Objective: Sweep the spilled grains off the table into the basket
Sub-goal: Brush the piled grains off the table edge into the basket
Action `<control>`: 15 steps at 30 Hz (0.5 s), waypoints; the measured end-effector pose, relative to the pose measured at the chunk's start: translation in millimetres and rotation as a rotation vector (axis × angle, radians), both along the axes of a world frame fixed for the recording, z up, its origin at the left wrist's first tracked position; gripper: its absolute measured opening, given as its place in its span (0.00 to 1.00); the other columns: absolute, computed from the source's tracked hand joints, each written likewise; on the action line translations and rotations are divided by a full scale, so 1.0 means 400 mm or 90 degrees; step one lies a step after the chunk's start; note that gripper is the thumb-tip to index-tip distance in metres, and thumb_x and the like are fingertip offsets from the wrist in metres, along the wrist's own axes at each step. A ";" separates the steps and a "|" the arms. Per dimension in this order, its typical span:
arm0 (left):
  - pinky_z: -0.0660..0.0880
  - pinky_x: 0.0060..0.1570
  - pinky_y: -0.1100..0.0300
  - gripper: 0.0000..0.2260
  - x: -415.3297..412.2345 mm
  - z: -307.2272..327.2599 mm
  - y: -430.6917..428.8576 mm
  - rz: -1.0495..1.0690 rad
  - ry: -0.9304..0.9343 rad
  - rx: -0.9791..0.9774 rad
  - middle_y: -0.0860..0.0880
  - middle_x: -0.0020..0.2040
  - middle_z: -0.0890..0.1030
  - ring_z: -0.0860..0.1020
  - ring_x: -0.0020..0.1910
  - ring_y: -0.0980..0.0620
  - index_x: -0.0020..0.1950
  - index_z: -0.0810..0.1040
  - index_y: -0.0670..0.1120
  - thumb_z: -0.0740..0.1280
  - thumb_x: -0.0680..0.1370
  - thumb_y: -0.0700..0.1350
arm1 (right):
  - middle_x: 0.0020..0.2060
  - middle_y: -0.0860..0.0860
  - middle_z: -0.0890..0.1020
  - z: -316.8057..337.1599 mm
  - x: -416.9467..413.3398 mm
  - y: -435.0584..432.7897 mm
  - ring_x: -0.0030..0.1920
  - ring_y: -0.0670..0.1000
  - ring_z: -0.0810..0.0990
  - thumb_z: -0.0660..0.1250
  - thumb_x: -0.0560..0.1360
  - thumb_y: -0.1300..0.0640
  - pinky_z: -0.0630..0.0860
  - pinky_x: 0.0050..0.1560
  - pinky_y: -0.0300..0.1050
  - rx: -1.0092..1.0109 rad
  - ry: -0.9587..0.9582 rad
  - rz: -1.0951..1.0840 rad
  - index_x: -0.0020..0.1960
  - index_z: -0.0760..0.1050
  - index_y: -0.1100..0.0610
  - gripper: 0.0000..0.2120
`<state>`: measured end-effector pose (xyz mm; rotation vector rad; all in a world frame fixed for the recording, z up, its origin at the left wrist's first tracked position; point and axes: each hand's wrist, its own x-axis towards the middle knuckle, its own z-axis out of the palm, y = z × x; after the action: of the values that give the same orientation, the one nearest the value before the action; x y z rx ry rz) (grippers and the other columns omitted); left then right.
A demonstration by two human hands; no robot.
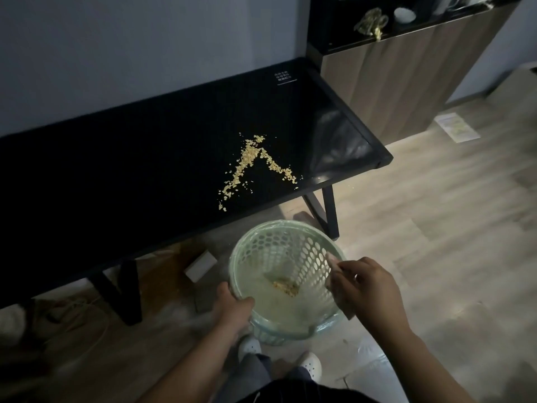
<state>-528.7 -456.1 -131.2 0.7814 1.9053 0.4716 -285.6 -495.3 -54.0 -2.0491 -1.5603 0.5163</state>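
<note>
Head view. A black table (pixel 116 170) stands against a grey wall. The spilled grains (pixel 255 167) lie on it in an inverted-V trail near its right end, the two arms running toward the front edge. White printed lettering (pixel 282 77) marks the far right corner of the top. The pale green perforated basket (pixel 290 245), lined with a clear film, is held below and in front of the table's front edge, tilted toward the viewer. A small heap of grains (pixel 286 287) rests at its bottom. The left hand (pixel 232 306) grips the near-left rim, thumb hooked over the edge. The right hand (pixel 366 289) is at the right rim, its fingers curled and pinching a pale flat object (pixel 331 261) whose kind cannot be told. A table leg (pixel 329 213) stands just beyond the basket, and a white box (pixel 201 266) and cables (pixel 81 309) lie on the floor under the table. To the right are a wooden cabinet (pixel 392 82) bearing a white bowl (pixel 404 15), and a leaflet (pixel 456 128) on the floor. White shoes (pixel 250 346) show below the basket.
</note>
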 end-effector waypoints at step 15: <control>0.82 0.39 0.47 0.22 -0.016 0.028 0.060 0.004 -0.032 -0.048 0.45 0.54 0.76 0.79 0.49 0.44 0.60 0.70 0.47 0.71 0.68 0.38 | 0.34 0.52 0.77 0.043 -0.027 0.060 0.33 0.52 0.76 0.68 0.75 0.53 0.70 0.31 0.42 0.059 -0.003 0.000 0.45 0.84 0.54 0.07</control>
<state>-535.3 -432.0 -120.1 0.7076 1.8689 0.4174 -296.5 -471.2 -36.9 -1.9813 -1.5577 0.4321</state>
